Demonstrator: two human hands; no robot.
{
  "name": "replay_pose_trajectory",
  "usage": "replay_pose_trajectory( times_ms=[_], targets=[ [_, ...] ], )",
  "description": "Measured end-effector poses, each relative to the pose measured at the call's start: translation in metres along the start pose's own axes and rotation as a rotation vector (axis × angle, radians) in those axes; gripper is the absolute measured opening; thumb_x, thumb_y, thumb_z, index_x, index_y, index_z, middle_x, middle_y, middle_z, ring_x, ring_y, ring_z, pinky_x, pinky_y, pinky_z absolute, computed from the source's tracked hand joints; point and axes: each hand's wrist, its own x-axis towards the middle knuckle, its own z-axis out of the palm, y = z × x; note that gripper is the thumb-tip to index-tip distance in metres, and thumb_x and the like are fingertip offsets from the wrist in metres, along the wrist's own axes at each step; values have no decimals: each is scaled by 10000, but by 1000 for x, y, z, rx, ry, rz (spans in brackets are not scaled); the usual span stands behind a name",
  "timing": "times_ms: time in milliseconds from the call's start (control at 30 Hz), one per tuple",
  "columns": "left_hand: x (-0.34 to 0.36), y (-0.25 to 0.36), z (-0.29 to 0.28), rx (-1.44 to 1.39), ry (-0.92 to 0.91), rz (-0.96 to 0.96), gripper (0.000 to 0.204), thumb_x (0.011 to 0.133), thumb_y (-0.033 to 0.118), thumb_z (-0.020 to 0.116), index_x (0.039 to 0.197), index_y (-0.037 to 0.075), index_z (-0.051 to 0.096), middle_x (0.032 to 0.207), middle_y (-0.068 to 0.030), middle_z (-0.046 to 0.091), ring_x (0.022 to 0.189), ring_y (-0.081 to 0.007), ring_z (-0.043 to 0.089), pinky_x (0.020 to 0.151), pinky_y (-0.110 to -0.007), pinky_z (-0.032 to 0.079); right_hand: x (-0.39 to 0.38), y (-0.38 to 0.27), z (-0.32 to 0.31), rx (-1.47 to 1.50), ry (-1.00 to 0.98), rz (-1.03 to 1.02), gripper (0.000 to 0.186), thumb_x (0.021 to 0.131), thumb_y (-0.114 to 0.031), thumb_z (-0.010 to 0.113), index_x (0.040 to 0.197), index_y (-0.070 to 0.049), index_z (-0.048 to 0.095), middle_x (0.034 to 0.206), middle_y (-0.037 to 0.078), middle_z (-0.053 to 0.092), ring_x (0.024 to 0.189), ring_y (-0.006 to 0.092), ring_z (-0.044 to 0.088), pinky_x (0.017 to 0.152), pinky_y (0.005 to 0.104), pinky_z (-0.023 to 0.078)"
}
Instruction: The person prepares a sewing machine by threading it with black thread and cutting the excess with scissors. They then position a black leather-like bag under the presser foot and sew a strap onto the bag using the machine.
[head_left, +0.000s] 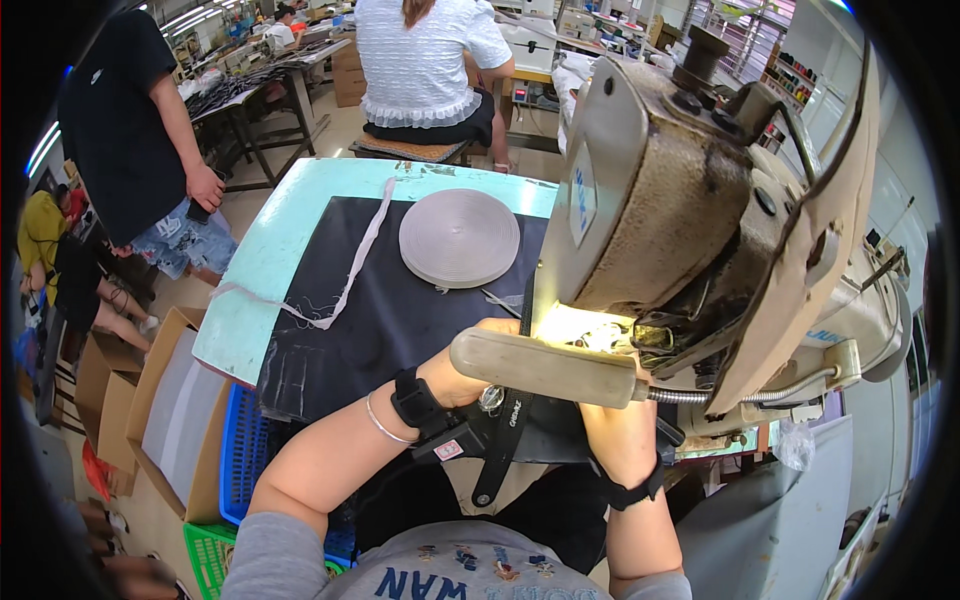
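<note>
A sewing machine (pixel 640 200) with a worn metal head stands in front of me on the right. My left hand (pixel 455 378) lies beside its lit needle area, partly behind a long beige lamp (pixel 545 368); its fingers are mostly hidden. My right hand (pixel 618 435) reaches under the same lamp from below, its fingertips out of sight. Between the hands, a black strap (pixel 500 450) with white lettering hangs over the table's near edge. Next to the left hand is a small shiny metal piece (pixel 491 399). Whether either hand grips the strap is hidden.
A flat roll of grey tape (pixel 460 238) lies on a dark sheet (pixel 400 330) covering the pale green table (pixel 250 300). A frayed strip (pixel 350 275) is left of it. Cardboard boxes (pixel 165 420) and a blue basket (pixel 240 450) stand left. Other people are nearby.
</note>
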Motion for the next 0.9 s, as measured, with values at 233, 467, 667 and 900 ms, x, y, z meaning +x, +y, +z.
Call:
replay_pose_trajectory(
  times_ms=[233,467,667,900],
  targets=[
    [-3,-5,-9,22,55,-68,252,792,37,690,1027,-15,617,959,-43,653,827,-58,602,727,-206,488,-33,22,-111,5,331,175,142,850,-78,619,958,15,620,856,33,606,789,86,528,706,227,428],
    [8,-20,-19,-7,60,-227,231,791,24,686,1004,-18,608,944,-35,645,810,-48,591,701,-193,483,-66,103,-339,-133,715,135,253,943,-260,504,1072,-57,584,1011,-17,548,826,44,445,704,196,327],
    [7,-32,-27,-40,172,-268,134,804,-26,630,930,5,597,825,-1,623,703,-37,561,586,-198,452,-15,156,-383,-641,679,134,425,971,-349,430,1274,-60,505,1282,41,497,1115,163,476,924,292,353],
    [9,-41,-29,61,195,-240,103,809,-42,578,877,34,592,751,16,600,631,-38,539,518,-203,420,-7,224,-456,-532,599,288,475,976,-351,406,1333,-41,451,1380,116,412,1275,209,384,1057,310,262]
  ],
)
